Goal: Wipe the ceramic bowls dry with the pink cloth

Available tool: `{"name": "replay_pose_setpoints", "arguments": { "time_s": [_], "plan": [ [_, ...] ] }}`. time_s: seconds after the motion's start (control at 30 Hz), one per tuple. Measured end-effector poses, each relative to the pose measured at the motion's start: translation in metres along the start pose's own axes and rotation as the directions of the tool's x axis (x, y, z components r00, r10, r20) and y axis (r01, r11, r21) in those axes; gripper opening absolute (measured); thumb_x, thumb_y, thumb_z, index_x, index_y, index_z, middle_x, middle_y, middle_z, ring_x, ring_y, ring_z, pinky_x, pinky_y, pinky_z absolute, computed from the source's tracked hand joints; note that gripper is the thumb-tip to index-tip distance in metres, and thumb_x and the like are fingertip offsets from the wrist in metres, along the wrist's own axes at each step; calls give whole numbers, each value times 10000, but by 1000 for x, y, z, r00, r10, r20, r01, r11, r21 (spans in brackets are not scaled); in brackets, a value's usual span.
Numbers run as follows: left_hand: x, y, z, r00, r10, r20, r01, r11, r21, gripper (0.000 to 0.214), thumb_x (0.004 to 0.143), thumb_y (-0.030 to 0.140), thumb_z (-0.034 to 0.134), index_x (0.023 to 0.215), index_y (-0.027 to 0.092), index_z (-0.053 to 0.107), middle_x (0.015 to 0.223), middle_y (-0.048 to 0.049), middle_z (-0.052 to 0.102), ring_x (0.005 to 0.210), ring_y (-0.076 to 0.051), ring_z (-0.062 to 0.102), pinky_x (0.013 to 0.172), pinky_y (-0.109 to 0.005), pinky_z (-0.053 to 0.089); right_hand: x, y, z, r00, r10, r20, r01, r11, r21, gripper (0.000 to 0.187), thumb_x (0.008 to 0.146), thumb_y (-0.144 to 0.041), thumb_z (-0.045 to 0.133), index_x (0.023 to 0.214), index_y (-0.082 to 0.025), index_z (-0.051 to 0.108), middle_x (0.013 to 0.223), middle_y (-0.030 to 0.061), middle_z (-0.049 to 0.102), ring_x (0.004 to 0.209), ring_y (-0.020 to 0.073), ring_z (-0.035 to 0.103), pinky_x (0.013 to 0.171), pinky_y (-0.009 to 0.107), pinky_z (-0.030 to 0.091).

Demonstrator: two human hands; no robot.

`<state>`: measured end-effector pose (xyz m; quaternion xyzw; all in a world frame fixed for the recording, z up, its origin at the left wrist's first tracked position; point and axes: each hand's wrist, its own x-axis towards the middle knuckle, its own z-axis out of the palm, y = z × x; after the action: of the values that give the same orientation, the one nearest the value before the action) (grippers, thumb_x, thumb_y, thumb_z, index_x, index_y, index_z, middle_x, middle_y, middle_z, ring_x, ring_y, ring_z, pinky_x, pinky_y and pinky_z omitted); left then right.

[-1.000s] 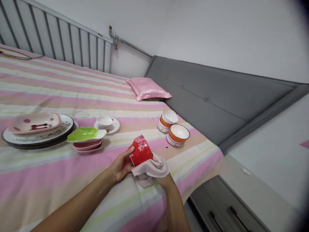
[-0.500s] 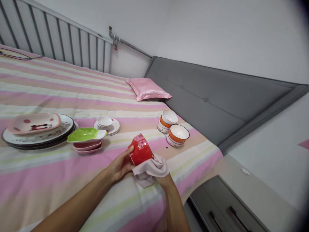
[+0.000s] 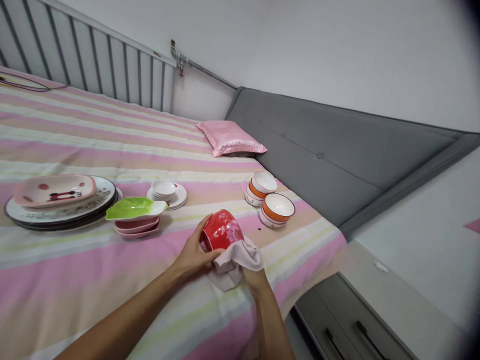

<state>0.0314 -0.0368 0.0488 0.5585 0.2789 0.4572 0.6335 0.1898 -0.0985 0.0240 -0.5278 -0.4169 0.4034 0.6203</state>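
Note:
A glossy red bowl with pink flowers [image 3: 222, 230] is tilted on its side above the bed. My left hand [image 3: 195, 254] grips it from the left, thumb along the near side and fingers around the far edge. My right hand [image 3: 255, 279] is mostly covered by a pale pinkish-grey cloth [image 3: 240, 260], which it presses against the bowl's lower right side. The right fingers are hidden under the cloth. To the right stand two stacks of white and orange bowls [image 3: 278, 207], apart from my hands.
On the striped bedspread [image 3: 93, 280], left, lie stacked plates with a pink oval dish [image 3: 56, 191] on top. Near them are a green leaf-shaped dish [image 3: 135, 207] over pink dishes, and small white bowls [image 3: 163, 188] on saucers. Behind are a pink pillow [image 3: 232, 138] and a grey headboard [image 3: 318, 135].
The red bowl has turned in my left hand, showing more of its flowers. My left thumb has shifted to the near side. The cloth stays against the bowl.

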Motion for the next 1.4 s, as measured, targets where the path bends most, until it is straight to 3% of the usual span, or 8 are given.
{"name": "replay_pose_setpoints", "arguments": {
  "time_s": [0.17, 0.33, 0.47, 0.6, 0.8, 1.0, 1.23, 1.4],
  "plan": [
    [-3, 4, -3, 980, 177, 89, -197, 913, 357, 997, 653, 337, 767, 1452, 236, 181, 1479, -159, 307, 1248, -335, 455, 981, -454, 452, 1, -3, 0, 1000, -2, -20, 3, 999, 41, 479, 671, -375, 717, 1092, -176, 605, 1108, 89, 658, 997, 225, 626, 892, 357, 499],
    [-5, 7, -12, 897, 335, 288, -432, 529, 730, 919, 695, 243, 703, 1457, 258, 189, 1531, -142, 174, 1361, -325, 279, 1036, -471, 379, 0, -16, 6, 993, -88, 84, 78, 990, 114, 379, 774, -337, 641, 1124, -194, 614, 1176, 73, 636, 1065, 210, 604, 947, 345, 475],
    [-5, 10, -16, 839, 331, 431, -533, 347, 771, 844, 688, 112, 662, 1424, 293, 293, 1540, -122, 153, 1374, -340, 240, 963, -482, 439, -1, -22, 10, 990, -83, 112, 61, 980, 187, 339, 804, -323, 609, 1116, -194, 626, 1176, 65, 637, 1086, 212, 593, 964, 346, 465],
    [-4, 14, -15, 816, 372, 441, -573, 432, 696, 799, 639, 46, 675, 1348, 331, 442, 1521, -75, 234, 1371, -365, 225, 979, -506, 412, -3, -32, 15, 988, -92, 123, 66, 978, 199, 292, 822, -322, 577, 1080, -204, 643, 1094, 45, 671, 1058, 215, 608, 951, 350, 471],
    [-8, 11, -4, 909, 364, 203, -414, 737, 534, 707, 598, 95, 744, 1243, 326, 572, 1485, -43, 325, 1368, -351, 247, 1077, -510, 288, -3, -33, 15, 988, -100, 114, 77, 979, 188, 288, 809, -319, 591, 1067, -203, 644, 963, 49, 702, 1029, 221, 620, 938, 368, 482],
    [-7, 9, 9, 996, 85, -25, -82, 992, 92, 1107, 477, 229, 871, 1429, 244, 305, 1405, -137, 442, 1203, -357, 496, 984, -472, 444, 0, -12, 4, 996, -81, 29, 79, 995, 60, 412, 725, -334, 677, 1101, -184, 599, 1065, 82, 675, 987, 221, 631, 872, 356, 512],
    [-3, 12, 8, 991, -131, -15, 117, 924, -365, 959, 567, 238, 847, 1395, 232, 363, 1377, -150, 479, 1163, -345, 535, 919, -423, 502, -1, 0, -5, 994, -95, 56, 101, 988, -115, 383, 683, -318, 705, 1019, -166, 599, 1039, 74, 665, 956, 215, 626, 850, 322, 502],
    [-7, 18, 11, 987, -152, 43, 155, 880, -450, 938, 606, 215, 827, 1406, 266, 339, 1360, -152, 497, 1105, -337, 580, 868, -411, 529, -1, 3, -3, 993, -109, 55, 114, 989, -92, 345, 698, -323, 695, 1001, -175, 622, 997, 59, 679, 909, 205, 633, 810, 307, 516]
  ]
}}
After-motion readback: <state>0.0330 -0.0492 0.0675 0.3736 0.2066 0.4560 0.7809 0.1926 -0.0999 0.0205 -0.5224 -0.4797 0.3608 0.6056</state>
